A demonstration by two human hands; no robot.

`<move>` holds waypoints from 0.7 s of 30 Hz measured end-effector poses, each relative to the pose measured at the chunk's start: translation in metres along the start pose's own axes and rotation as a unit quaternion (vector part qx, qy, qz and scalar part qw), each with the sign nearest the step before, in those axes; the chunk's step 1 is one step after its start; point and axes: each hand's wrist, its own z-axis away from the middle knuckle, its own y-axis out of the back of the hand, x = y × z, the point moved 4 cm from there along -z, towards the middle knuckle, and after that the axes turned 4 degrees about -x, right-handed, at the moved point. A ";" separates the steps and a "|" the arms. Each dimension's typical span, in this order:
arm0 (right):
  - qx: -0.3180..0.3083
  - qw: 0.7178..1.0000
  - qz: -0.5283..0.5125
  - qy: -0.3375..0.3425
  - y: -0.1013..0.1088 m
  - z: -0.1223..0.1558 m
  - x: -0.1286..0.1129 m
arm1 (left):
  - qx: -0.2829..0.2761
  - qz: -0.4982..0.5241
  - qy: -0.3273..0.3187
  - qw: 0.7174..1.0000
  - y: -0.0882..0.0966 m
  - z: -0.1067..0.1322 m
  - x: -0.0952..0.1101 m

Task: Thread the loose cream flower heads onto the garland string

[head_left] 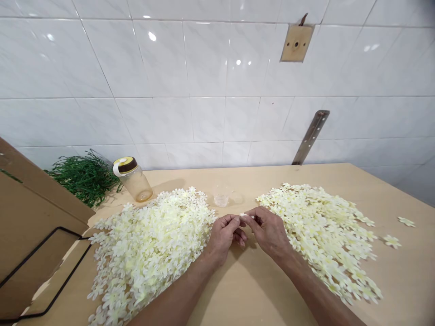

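Note:
My left hand (221, 236) and my right hand (271, 230) meet over the middle of the table, thumbs and fingers pinched together. A small white flower piece (242, 215) shows between their fingertips, mostly covered by the fingers. Close to my left hand lies a thick heap of pale cream artificial flowers (152, 240). On the other side, beside my right hand, a flatter spread of similar yellowish-white flowers (326, 235) covers the table. Just beyond my fingers stands a small clear plastic cup (221, 198); its contents are hard to make out.
Behind the left heap stands a clear bottle (137, 183) with a brown and yellow lid, next to green artificial stems (84, 176). A cardboard box (37, 226) and a black wire frame (68, 276) occupy the left. Two loose flowers lie far right. A tiled wall (204, 117) backs the table.

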 end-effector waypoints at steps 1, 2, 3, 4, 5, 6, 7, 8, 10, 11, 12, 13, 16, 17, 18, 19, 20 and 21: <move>0.008 1.000 0.006 0.003 0.002 0.000 -0.001 | 0.010 0.000 0.000 1.000 0.000 0.000 0.000; 0.017 1.000 0.011 0.005 0.004 0.000 -0.002 | 0.017 0.000 -0.002 1.000 0.000 0.001 0.000; 0.023 1.000 0.014 0.007 0.005 0.000 -0.003 | 0.019 0.003 -0.004 1.000 0.000 0.001 0.001; 0.024 1.000 0.012 0.011 0.006 0.001 -0.004 | 0.019 0.009 -0.007 1.000 0.000 0.001 0.001; 0.018 1.000 0.006 0.016 0.006 0.001 -0.006 | 0.014 0.016 -0.009 1.000 0.000 0.001 0.002; 0.006 1.000 -0.005 0.024 0.005 0.001 -0.007 | 0.007 0.021 -0.010 1.000 0.000 0.001 0.002; -0.011 0.999 -0.019 0.034 0.003 0.000 -0.009 | 0.000 0.024 -0.010 1.000 0.000 0.000 0.003; -0.028 0.998 -0.033 0.045 0.001 0.000 -0.010 | -0.004 0.026 -0.010 1.000 0.000 0.000 0.003; -0.054 0.995 -0.056 0.057 -0.002 0.000 -0.011 | 0.000 0.028 -0.008 1.000 0.002 -0.001 0.004; -0.057 0.995 -0.065 0.052 -0.003 0.000 -0.010 | 0.009 0.032 -0.007 0.999 0.003 -0.002 0.004; -0.055 0.995 -0.075 0.040 -0.004 0.000 -0.008 | 0.019 0.038 -0.007 0.999 0.004 -0.002 0.005; -0.050 0.995 -0.084 0.025 -0.005 0.001 -0.005 | 0.029 0.044 -0.006 0.999 0.005 -0.002 0.005; -0.033 0.995 -0.099 -0.006 -0.007 0.002 0.002 | 0.041 0.054 -0.003 0.998 0.005 -0.002 0.006; -0.027 0.995 -0.099 -0.009 -0.007 0.002 0.004 | 0.043 0.054 0.000 0.998 0.005 -0.002 0.006; -0.017 0.995 -0.097 -0.013 -0.006 0.002 0.004 | 0.047 0.052 0.001 0.998 0.005 -0.002 0.006; 0.000 0.996 -0.091 -0.017 -0.005 0.002 0.005 | 0.053 0.049 0.000 0.997 0.005 -0.002 0.006; 0.021 0.996 -0.080 -0.020 -0.003 0.003 0.004 | 0.061 0.046 -0.001 0.997 0.005 -0.002 0.005; 0.042 0.997 -0.064 -0.018 -0.001 0.003 0.003 | 0.069 0.040 -0.005 0.997 0.005 -0.002 0.005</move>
